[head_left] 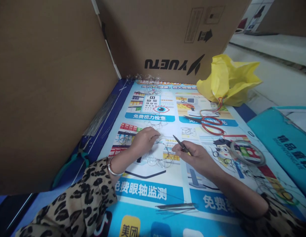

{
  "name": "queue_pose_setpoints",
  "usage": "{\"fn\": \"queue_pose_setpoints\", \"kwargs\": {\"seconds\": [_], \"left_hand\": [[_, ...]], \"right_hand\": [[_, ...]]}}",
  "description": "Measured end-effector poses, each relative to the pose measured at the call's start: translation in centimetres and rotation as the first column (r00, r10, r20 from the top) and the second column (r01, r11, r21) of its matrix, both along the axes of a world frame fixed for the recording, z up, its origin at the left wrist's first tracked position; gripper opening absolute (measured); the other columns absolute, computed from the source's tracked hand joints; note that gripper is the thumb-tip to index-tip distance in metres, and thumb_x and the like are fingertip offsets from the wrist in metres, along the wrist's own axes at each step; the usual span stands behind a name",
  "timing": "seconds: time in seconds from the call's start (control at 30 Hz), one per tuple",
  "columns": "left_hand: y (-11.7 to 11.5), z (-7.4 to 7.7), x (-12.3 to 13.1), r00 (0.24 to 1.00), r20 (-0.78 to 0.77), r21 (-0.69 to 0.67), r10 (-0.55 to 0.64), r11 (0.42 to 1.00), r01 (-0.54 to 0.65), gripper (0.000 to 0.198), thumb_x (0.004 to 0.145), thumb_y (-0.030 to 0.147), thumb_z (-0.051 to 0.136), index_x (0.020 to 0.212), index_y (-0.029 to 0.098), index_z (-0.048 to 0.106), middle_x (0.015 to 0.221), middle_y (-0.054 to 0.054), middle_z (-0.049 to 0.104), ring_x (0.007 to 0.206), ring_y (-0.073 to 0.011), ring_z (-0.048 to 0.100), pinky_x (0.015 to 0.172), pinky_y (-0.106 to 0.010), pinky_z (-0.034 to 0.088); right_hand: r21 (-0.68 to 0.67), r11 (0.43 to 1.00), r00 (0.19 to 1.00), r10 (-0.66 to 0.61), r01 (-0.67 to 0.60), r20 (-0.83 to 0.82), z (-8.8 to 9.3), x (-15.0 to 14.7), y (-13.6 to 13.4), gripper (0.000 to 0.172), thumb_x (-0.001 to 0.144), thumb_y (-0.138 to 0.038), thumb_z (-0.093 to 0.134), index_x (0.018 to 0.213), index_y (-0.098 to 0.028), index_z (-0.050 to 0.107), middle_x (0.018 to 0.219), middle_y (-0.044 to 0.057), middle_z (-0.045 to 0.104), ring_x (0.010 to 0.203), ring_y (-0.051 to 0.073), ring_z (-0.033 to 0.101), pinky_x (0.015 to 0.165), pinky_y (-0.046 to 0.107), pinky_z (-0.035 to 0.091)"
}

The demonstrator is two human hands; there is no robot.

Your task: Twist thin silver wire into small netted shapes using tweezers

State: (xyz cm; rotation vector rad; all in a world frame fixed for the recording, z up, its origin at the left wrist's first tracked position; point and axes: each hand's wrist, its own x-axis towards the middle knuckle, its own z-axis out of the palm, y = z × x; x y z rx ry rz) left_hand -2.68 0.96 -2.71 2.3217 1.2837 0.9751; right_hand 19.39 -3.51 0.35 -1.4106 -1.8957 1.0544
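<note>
Leopard-print sleeves (76,204) come in at the bottom edge, a silver bangle (112,170) on the left wrist. The left hand (144,140) is curled down, its fingertips pinching a looped wire tangle (159,160) that lies on the printed poster (148,194) between the hands. The right hand (193,154) is closed round a thin dark tool (179,143) — its tip just above the wire. Red scissors (212,124) lie beyond, near a yellow bag (227,80).

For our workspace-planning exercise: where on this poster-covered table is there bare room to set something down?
Free: the poster between the left hand and the loose wires nearer the person. Crowded: wire shapes between the hands, and scissors and wire coil beyond the right hand, which holds a thin tool.
</note>
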Motion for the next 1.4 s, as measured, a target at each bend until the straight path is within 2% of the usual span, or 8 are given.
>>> {"fn": "queue_pose_setpoints", "kwargs": {"seconds": [0.1, 0.23, 0.43, 0.6, 0.77, 0.93, 1.1, 1.4], "left_hand": [[-0.3, 0.3, -0.1, 0.992, 0.124, -0.034, 0.002, 0.999, 0.003, 0.014, 0.082, 0.016, 0.054, 0.088, 0.019, 0.066, 0.084, -0.004, 0.067, 0.083, -0.0157, 0.061, 0.076, -0.029, 0.049], [-0.7, 1.4, -0.2, 0.980, 0.193, -0.062, 0.052, 0.997, -0.041, 0.015, 0.084, 0.019, 0.053, 0.092, 0.018, 0.065, 0.088, -0.005, 0.067, 0.087, -0.0158, 0.061, 0.078, -0.029, 0.049], [-2.1, 3.6, -0.7, 0.946, 0.293, -0.078, 0.140, 0.989, -0.122, 0.014, 0.086, 0.020, 0.050, 0.089, 0.017, 0.064, 0.091, -0.005, 0.067, 0.089, -0.0159, 0.061, 0.082, -0.030, 0.048], [-4.7, 4.9, -0.9, 0.913, 0.323, -0.151, 0.248, 0.966, -0.209, 0.012, 0.085, 0.021, 0.052, 0.089, 0.019, 0.064, 0.091, -0.003, 0.066, 0.088, -0.0145, 0.061, 0.080, -0.028, 0.048], [-8.6, 5.4, -0.7, 0.947, 0.279, -0.041, 0.160, 0.987, -0.154, 0.017, 0.084, 0.014, 0.052, 0.094, 0.022, 0.063, 0.089, -0.003, 0.066, 0.086, -0.0153, 0.061, 0.076, -0.030, 0.050], [-11.6, 5.2, -0.2, 0.972, 0.224, 0.078, -0.074, 0.995, 0.058, 0.033, 0.080, 0.006, 0.051, 0.108, 0.023, 0.056, 0.086, -0.005, 0.066, 0.081, -0.0177, 0.061, 0.070, -0.035, 0.052], [-12.6, 4.0, -0.1, 0.951, 0.128, 0.133, -0.283, 0.955, 0.266, 0.045, 0.075, 0.004, 0.052, 0.117, 0.019, 0.051, 0.085, -0.008, 0.067, 0.076, -0.0198, 0.061, 0.068, -0.038, 0.053], [-12.8, 3.7, 0.2, 0.948, 0.089, 0.140, -0.305, 0.946, 0.292, 0.034, 0.079, 0.008, 0.050, 0.111, 0.019, 0.053, 0.077, -0.006, 0.069, 0.067, -0.0183, 0.062, 0.061, -0.033, 0.052]], "right_hand": [[-0.086, 0.996, 0.990, -0.045, 0.034, -0.132, -0.4, 0.6, 0.2, 0.020, 0.077, -0.040, 0.055, 0.081, -0.021, 0.060, 0.082, 0.001, 0.064, 0.079, 0.017, 0.057, 0.074, 0.030, 0.042], [-0.182, 0.977, 0.952, -0.160, 0.114, -0.261, -0.5, 1.6, 1.1, 0.022, 0.075, -0.042, 0.058, 0.077, -0.020, 0.056, 0.076, 0.002, 0.062, 0.073, 0.016, 0.057, 0.071, 0.031, 0.043], [-0.099, 0.971, 0.976, -0.215, 0.216, 0.025, -0.4, 3.6, 3.3, 0.020, 0.073, -0.040, 0.056, 0.072, -0.020, 0.056, 0.064, -0.001, 0.057, 0.061, 0.014, 0.051, 0.057, 0.027, 0.039], [-0.047, 0.963, 0.963, -0.262, 0.265, 0.058, -0.4, 4.5, 4.6, 0.019, 0.072, -0.038, 0.054, 0.069, -0.019, 0.055, 0.057, -0.002, 0.056, 0.055, 0.014, 0.052, 0.053, 0.026, 0.039], [-0.095, 0.957, 0.961, -0.269, 0.274, 0.059, -0.4, 4.6, 5.3, 0.021, 0.070, -0.038, 0.057, 0.076, -0.019, 0.061, 0.063, -0.001, 0.062, 0.057, 0.015, 0.058, 0.055, 0.027, 0.043], [-0.131, 0.937, 0.946, -0.325, 0.324, 0.013, -0.2, 4.6, 5.2, 0.020, 0.070, -0.036, 0.057, 0.077, -0.018, 0.061, 0.059, 0.000, 0.061, 0.057, 0.015, 0.059, 0.054, 0.026, 0.044], [-0.151, 0.929, 0.935, -0.349, 0.338, -0.053, -0.1, 4.6, 5.0, 0.024, 0.071, -0.039, 0.055, 0.078, -0.017, 0.058, 0.068, 0.005, 0.065, 0.055, 0.013, 0.058, 0.051, 0.025, 0.043], [0.075, 0.958, 0.942, -0.286, 0.277, 0.174, -0.7, 3.8, 3.4, 0.018, 0.074, -0.036, 0.053, 0.078, -0.021, 0.061, 0.072, -0.001, 0.064, 0.070, 0.016, 0.058, 0.065, 0.027, 0.042]]}}
